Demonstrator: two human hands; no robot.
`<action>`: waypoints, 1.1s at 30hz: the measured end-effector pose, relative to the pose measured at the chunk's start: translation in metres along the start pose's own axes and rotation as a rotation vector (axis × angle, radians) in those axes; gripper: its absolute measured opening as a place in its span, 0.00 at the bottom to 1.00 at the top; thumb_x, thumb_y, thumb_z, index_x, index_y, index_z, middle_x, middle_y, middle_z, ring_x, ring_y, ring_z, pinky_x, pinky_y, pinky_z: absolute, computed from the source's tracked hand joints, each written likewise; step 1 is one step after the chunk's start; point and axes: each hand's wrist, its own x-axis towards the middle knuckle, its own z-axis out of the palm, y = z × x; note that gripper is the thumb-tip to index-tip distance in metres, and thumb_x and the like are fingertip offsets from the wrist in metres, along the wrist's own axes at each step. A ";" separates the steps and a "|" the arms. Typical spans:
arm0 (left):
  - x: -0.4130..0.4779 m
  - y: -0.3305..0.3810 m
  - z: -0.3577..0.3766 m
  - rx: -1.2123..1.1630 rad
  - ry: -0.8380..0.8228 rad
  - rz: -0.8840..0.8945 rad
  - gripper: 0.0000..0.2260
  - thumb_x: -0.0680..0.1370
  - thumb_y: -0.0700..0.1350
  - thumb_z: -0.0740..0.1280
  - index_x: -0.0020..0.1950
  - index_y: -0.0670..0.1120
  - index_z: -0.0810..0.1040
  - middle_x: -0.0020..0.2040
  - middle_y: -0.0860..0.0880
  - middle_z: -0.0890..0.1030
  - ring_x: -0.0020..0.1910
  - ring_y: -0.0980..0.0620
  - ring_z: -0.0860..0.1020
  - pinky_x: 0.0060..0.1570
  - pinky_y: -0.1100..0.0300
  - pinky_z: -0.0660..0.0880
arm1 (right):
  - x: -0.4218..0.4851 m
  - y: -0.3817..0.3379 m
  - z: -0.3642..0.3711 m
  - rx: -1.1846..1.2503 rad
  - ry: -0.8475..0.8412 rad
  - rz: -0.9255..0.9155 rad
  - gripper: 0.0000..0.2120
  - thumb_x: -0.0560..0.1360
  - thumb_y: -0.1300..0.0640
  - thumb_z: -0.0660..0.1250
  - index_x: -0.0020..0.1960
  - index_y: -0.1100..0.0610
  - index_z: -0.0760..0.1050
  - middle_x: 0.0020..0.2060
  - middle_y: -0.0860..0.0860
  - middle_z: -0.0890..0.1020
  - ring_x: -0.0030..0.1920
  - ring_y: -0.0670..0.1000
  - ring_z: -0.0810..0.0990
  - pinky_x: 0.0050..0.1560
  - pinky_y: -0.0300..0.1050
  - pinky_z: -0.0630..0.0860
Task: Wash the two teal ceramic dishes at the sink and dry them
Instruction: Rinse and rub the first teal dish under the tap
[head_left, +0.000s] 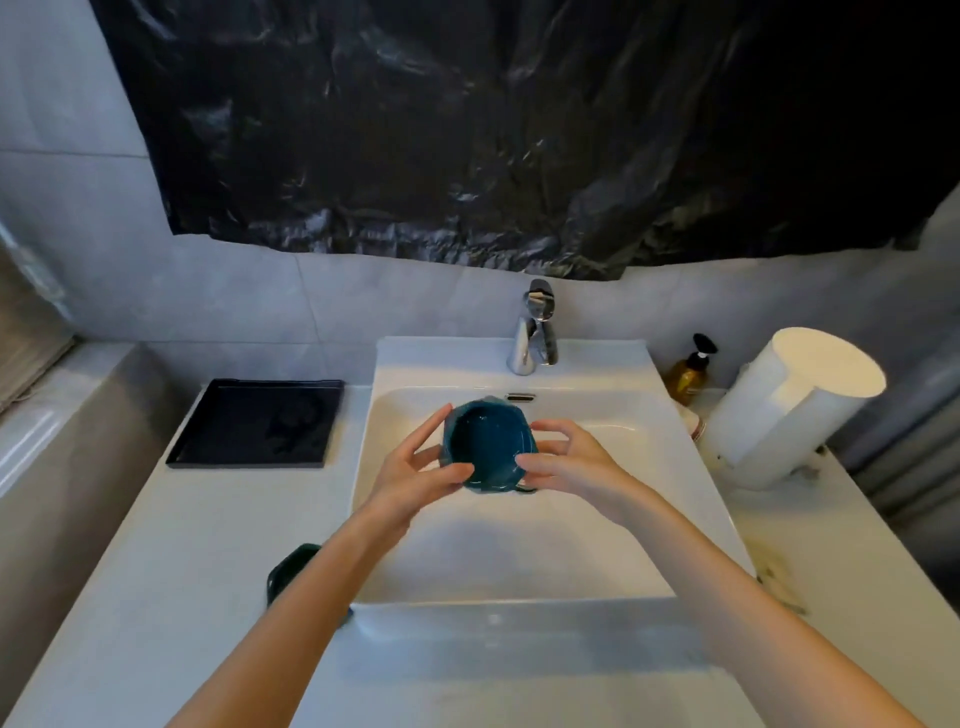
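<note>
A teal ceramic bowl (488, 444) is held over the white sink (613, 452), tilted so its inside faces me. My left hand (415, 467) grips its left rim, thumb on the near edge and fingers behind. My right hand (563, 457) pinches the right rim with thumb and fingers. The second teal dish (288, 569) lies on the counter left of the sink, partly hidden under my left forearm. No water runs from the chrome tap (535, 330).
A black tray (260, 423) sits on the counter at the back left. At the right stand an amber pump bottle (691, 371) and a white paper towel roll (789, 405). Black plastic sheeting covers the wall above.
</note>
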 end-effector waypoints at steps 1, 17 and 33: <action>0.007 -0.001 0.008 0.056 -0.005 0.035 0.34 0.68 0.34 0.76 0.65 0.65 0.72 0.61 0.46 0.79 0.60 0.45 0.77 0.53 0.53 0.79 | 0.003 0.000 -0.010 -0.034 -0.009 -0.018 0.26 0.70 0.64 0.74 0.63 0.53 0.68 0.50 0.50 0.80 0.48 0.49 0.82 0.41 0.40 0.82; 0.045 -0.025 0.051 0.932 -0.004 0.657 0.30 0.71 0.39 0.74 0.70 0.52 0.69 0.65 0.51 0.75 0.63 0.57 0.72 0.64 0.67 0.69 | 0.035 0.059 -0.035 -0.141 0.286 -0.466 0.27 0.71 0.68 0.73 0.60 0.45 0.68 0.53 0.34 0.76 0.56 0.35 0.76 0.54 0.30 0.75; 0.063 -0.031 0.042 0.152 0.001 -0.264 0.32 0.66 0.40 0.78 0.68 0.51 0.72 0.58 0.46 0.80 0.56 0.45 0.80 0.53 0.52 0.79 | 0.059 0.025 -0.076 -0.130 -0.144 0.020 0.24 0.73 0.63 0.71 0.67 0.57 0.70 0.58 0.55 0.79 0.49 0.50 0.83 0.39 0.37 0.80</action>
